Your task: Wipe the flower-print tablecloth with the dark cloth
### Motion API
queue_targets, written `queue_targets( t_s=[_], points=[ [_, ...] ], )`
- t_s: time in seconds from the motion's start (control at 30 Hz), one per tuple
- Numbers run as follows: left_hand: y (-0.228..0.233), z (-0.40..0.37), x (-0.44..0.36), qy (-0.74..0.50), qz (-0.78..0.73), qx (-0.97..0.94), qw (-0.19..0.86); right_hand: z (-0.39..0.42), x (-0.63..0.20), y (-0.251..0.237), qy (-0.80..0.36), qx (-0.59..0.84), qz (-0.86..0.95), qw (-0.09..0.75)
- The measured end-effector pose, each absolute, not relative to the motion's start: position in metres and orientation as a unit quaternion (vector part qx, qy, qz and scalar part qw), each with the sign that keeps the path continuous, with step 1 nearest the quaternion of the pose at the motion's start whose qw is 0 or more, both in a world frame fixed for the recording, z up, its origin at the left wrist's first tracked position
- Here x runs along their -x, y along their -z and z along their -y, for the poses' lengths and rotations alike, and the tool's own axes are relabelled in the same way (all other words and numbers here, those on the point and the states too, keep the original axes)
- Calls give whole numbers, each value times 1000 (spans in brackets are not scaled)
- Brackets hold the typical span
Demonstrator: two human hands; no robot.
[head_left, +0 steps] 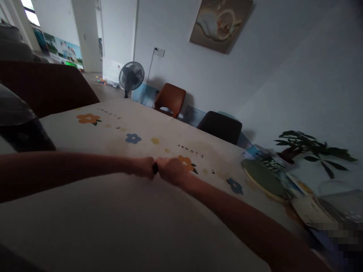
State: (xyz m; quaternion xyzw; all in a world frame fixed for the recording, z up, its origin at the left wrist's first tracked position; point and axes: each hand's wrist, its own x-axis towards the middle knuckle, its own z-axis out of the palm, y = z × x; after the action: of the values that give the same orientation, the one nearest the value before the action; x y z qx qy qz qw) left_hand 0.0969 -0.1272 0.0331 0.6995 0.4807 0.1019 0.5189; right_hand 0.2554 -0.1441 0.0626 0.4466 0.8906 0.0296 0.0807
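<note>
Count: hands (173,170), 2; small dark object (155,168), 1; surface (150,121), 1; printed orange flowers (88,118), 2 clear; printed blue flowers (133,138), 2; chairs (172,97), 3; fan (132,76), 1; potted plant (287,155), 1; wall socket (160,52), 1.

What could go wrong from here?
1. The small dark object between the left hand and right hand might slip and drop onto the flower-print tablecloth; blur hides how securely the fingers hold it.
2. A wide rightward swing of the right arm could bump the potted plant or other clutter at that side.
</note>
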Motion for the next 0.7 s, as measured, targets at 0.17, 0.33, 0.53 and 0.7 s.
queue_targets(
  t_s=[0.17,0.33,0.53,0.7],
  points=[
    [-32,228,-80,-3,-413,-804,427,244,-251,-40,52,-431,-897,87],
    [-41,256,-82,-24,-391,-805,445,283,-273,-49,233,-519,-822,25],
    [-39,269,-83,-154,-348,-658,650,307,-306,-67,534,-533,-644,-125],
    [-45,279,-84,-218,-367,-566,706,313,-316,-71,509,-535,-615,-277]
  ],
)
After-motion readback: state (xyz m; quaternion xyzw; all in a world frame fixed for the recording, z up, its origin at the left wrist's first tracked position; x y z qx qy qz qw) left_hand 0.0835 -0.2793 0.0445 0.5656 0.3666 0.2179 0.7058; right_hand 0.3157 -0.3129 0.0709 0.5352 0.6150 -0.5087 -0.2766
